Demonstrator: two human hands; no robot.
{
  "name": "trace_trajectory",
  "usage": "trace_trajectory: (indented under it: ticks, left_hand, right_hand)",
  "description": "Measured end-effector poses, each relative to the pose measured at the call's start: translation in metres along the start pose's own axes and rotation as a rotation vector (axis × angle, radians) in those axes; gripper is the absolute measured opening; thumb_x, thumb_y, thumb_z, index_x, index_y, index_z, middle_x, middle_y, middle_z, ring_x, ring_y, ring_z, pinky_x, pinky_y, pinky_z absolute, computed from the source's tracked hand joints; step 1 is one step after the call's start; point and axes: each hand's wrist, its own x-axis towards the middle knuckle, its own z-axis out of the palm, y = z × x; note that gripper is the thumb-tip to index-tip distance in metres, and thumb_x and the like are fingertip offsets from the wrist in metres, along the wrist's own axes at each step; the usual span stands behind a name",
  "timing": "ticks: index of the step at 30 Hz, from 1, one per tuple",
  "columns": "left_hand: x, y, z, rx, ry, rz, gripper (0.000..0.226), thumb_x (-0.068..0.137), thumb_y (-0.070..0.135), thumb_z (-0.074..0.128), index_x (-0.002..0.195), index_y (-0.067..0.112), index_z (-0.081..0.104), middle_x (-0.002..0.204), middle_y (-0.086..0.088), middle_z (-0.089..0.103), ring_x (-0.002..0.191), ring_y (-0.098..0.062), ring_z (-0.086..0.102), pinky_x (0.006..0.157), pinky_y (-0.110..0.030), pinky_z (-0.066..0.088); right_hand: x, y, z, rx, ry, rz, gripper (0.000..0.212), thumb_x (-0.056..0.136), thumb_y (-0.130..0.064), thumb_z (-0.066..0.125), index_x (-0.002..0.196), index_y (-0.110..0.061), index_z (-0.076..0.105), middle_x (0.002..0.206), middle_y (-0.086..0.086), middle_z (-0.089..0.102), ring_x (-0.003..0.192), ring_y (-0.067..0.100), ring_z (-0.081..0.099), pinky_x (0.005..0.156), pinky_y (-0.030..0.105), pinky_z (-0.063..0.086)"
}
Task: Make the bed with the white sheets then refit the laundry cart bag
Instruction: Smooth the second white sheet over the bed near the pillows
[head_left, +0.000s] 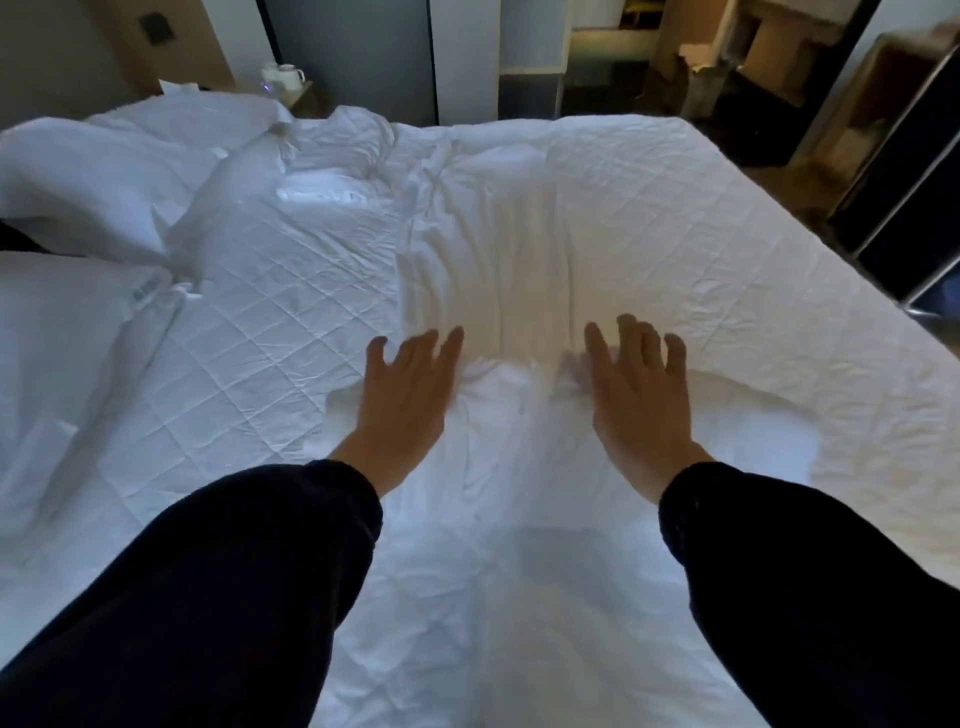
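Note:
A white sheet (498, 270) lies rumpled across the middle of the bed, on top of the quilted mattress pad (249, 332). My left hand (405, 395) and my right hand (639, 400) are stretched out side by side over the sheet's near, bunched edge. Both have their fingers spread and straight, and neither holds anything. The hands are slightly blurred. A crumpled white duvet (130, 171) is piled at the far left. No laundry cart is in view.
A white pillow (62, 322) lies at the left edge. A nightstand with a white kettle (285, 75) stands beyond the bed's far left. A dark, metal-framed piece of furniture (904, 171) stands to the right of the bed, with shelving behind it.

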Motion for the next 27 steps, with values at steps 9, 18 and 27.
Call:
trace_trajectory:
  ticks: [9,18,27]
  left_hand:
    - [0.017,0.028,0.126,-0.189,-0.317,0.178,0.078,0.088,0.057,0.036,0.152,0.022,0.009,0.158,-0.019,0.011,0.144,-0.04,0.014,0.107,-0.071,0.013]
    - [0.015,0.012,0.212,-0.171,-0.51,-0.028,0.073,0.077,0.059,-0.003,0.143,0.038,-0.025,0.158,-0.005,-0.021,0.145,-0.028,-0.016,0.104,-0.072,-0.003]
    - [0.022,-0.007,0.263,-0.355,-0.481,-0.057,0.075,0.083,0.058,0.024,0.152,0.035,0.007,0.16,-0.005,-0.005,0.146,-0.033,-0.008,0.106,-0.062,-0.014]
  right_hand:
    - [0.008,-0.015,0.12,0.15,-0.486,-0.17,0.081,0.089,-0.055,0.051,0.153,-0.02,0.015,0.159,0.02,0.001,0.146,0.041,0.005,0.115,0.056,0.003]
    - [0.017,-0.017,0.196,0.182,-0.517,-0.178,0.077,0.09,-0.068,0.019,0.153,-0.028,0.001,0.16,0.009,-0.012,0.147,0.029,-0.012,0.113,0.049,-0.013]
    - [0.029,-0.013,0.24,0.273,-0.621,-0.152,0.082,0.081,-0.071,0.007,0.152,-0.031,-0.002,0.158,0.005,-0.021,0.145,0.02,-0.02,0.112,0.04,-0.021]
